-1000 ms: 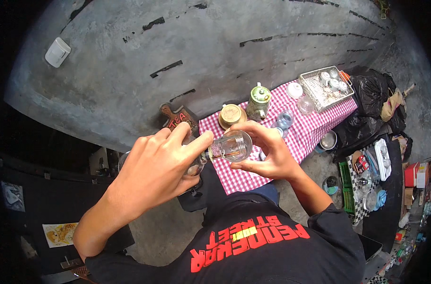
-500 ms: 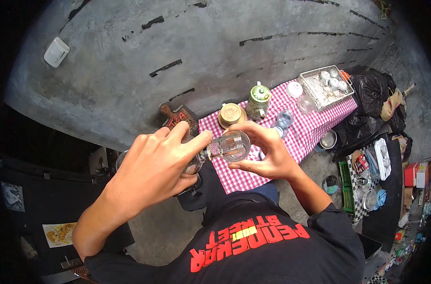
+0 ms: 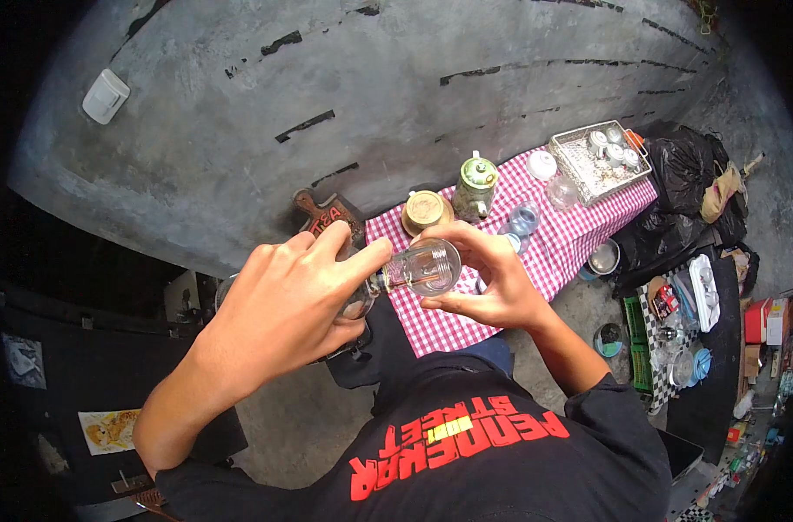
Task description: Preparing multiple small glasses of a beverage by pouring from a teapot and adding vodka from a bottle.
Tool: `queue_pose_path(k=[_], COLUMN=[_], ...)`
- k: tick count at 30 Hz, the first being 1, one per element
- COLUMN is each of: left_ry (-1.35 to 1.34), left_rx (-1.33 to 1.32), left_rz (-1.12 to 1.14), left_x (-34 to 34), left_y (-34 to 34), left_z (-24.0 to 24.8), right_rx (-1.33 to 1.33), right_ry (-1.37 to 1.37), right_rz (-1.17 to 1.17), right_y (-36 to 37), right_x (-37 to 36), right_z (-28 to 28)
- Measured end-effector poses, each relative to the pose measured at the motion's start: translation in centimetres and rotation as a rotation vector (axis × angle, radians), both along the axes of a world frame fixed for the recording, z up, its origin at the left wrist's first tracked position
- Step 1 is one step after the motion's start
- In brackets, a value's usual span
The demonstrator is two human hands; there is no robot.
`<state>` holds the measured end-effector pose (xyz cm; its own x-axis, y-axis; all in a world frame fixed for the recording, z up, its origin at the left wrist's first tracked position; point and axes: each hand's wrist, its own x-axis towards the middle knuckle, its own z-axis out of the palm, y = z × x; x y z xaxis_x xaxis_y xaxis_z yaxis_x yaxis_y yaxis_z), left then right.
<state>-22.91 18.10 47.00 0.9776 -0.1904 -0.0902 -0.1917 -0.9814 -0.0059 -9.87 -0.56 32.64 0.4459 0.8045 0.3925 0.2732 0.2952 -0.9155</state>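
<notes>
Above the near side of the checked table, a clear glass vessel [image 3: 433,266] is held sideways between both hands. A thin brownish rod shows inside its rounded right end, and it narrows toward the left. My left hand [image 3: 279,304] closes round the left part, hiding much of it; rounded glass shows beneath the fingers. My right hand [image 3: 496,283] cups the right end, with thumb below and fingers above. Beyond the hands stand a pale lidded pot [image 3: 425,210] and a green patterned enamel pot [image 3: 476,183]. Clear glassware [image 3: 524,219] rests to their right.
A red-and-white checked cloth [image 3: 553,235] covers the table against a grey wall [image 3: 396,104]. At its far right sits a wire basket [image 3: 622,184] with several white cups. A wooden board [image 3: 314,207] leans behind. Black bags [image 3: 683,174] and crates [image 3: 637,348] stand at right.
</notes>
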Motion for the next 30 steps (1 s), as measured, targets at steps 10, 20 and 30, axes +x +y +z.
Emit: queue_pose_path(k=[10,20,30], left_ry=[0.007,0.037,0.039], left_rx=[0.055,0.056,0.043], left_rz=[-0.035,-0.052,-0.021], left_x=[-0.11,0.07,-0.07], left_y=[0.11,0.24,0.21], left_z=[-0.03,0.15,0.16], right_rx=[0.075,0.063,0.066], right_ry=[-0.076,-0.077,-0.042], right_rz=[-0.051,-0.05,-0.034], right_y=[0.51,0.44,0.53], right_x=[-0.09,-0.12,-0.3], right_z=[-0.37,-0.42,-0.42])
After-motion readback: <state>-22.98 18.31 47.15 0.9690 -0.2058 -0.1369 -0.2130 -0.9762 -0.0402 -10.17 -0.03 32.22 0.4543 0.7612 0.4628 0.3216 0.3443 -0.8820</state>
